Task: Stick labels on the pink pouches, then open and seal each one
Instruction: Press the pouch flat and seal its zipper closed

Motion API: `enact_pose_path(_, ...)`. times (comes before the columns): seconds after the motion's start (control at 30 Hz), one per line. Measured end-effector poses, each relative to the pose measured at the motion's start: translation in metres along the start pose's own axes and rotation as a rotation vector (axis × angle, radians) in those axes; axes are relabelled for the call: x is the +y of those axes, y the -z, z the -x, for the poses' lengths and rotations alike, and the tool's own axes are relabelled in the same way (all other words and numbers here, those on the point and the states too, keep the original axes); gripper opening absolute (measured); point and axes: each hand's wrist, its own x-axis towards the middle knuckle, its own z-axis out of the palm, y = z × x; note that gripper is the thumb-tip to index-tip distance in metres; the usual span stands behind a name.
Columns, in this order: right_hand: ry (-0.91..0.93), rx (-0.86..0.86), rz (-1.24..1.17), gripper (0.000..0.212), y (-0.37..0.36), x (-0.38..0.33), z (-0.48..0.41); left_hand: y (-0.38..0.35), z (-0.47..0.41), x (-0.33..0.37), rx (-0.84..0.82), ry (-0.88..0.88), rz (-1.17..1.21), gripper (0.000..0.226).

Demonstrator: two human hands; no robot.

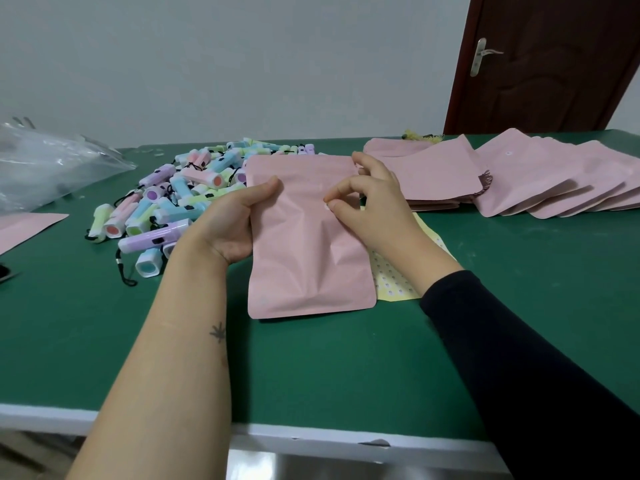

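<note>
Pink pouch (304,244), creased, gripped by left hand (232,223); right hand (367,206) pinching label (327,206).

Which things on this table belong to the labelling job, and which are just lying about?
In the job:
- pink pouch, gripped by the left hand
- small label under the right hand
- yellow label sheet
- stacked pink pouches

Lying about:
- pile of pastel flashlights
- clear plastic bag

Plain pale grey wall (242,64) behind a green tabletop (346,368) with a chipped white front edge (311,441), and a dark reddish-brown door (561,71) with a silver lever handle (481,57) at far right.
</note>
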Motion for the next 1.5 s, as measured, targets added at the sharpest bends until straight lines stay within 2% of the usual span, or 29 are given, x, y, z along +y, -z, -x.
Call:
enact_pose_path(0.13,-0.013,0.016,0.063,0.014,0.000,0.004,-0.002,0.000,-0.001,-0.001,-0.008,-0.006,-0.011,0.023)
enact_pose_path(0.2,-0.014,0.036,0.045,0.034,-0.001,0.006,-0.002,0.000,-0.002,-0.002,-0.014,-0.005,-0.017,0.023)
enact_pose_path(0.27,-0.147,0.045,-0.178,0.060,0.001,0.008,-0.003,0.001,-0.002,-0.002,-0.015,0.007,-0.009,0.022)
enact_pose_path(0.3,-0.261,0.036,-0.342,0.061,0.003,0.007,-0.003,0.001,-0.002,-0.001,-0.013,0.014,-0.002,0.022)
enact_pose_path(0.37,-0.410,-0.059,-0.581,0.035,0.006,0.010,-0.003,0.002,-0.003,-0.001,-0.012,0.017,0.000,0.022)
enact_pose_path(0.43,-0.425,-0.145,-0.610,0.020,0.006,0.013,-0.002,0.002,-0.004,-0.001,-0.023,0.010,-0.006,0.022)
enact_pose_path(0.57,-0.399,-0.012,-0.590,0.017,0.001,0.010,0.000,0.001,-0.003,-0.002,-0.090,-0.025,-0.004,0.021)
enact_pose_path(0.67,-0.366,0.097,-0.675,0.018,0.002,0.009,-0.004,0.000,-0.001,-0.004,-0.139,-0.051,-0.089,0.017)
enact_pose_path(0.73,-0.387,0.064,-0.818,0.021,0.005,0.010,-0.007,-0.002,-0.002,-0.005,-0.107,-0.065,-0.098,0.018)
enact_pose_path(0.8,-0.448,-0.054,-0.919,0.028,0.009,0.012,-0.008,-0.005,-0.006,-0.004,-0.002,-0.125,-0.028,0.024)
enact_pose_path(0.9,-0.523,-0.194,-0.880,0.028,0.006,0.018,-0.005,-0.009,-0.013,-0.003,0.165,-0.210,0.182,0.025)
enact_pose_path(1.03,-0.537,-0.181,-0.873,0.015,-0.004,0.020,-0.002,-0.018,-0.021,-0.005,0.235,-0.213,0.412,0.019)
enact_pose_path(1.23,-0.517,-0.174,-0.704,0.021,-0.006,0.024,-0.001,-0.016,-0.019,-0.006,0.232,-0.231,0.414,0.014)
enact_pose_path(1.33,-0.523,-0.168,-0.599,0.020,0.002,0.025,-0.001,0.002,-0.016,-0.001,0.331,-0.249,0.453,0.008)
enact_pose_path(1.4,-0.540,-0.101,-0.639,0.022,0.003,0.026,-0.002,0.007,-0.016,-0.002,0.414,-0.224,0.441,0.007)
enact_pose_path(1.5,-0.534,0.011,-0.751,0.012,0.004,0.022,-0.003,0.002,-0.019,-0.004,0.435,-0.208,0.480,0.009)
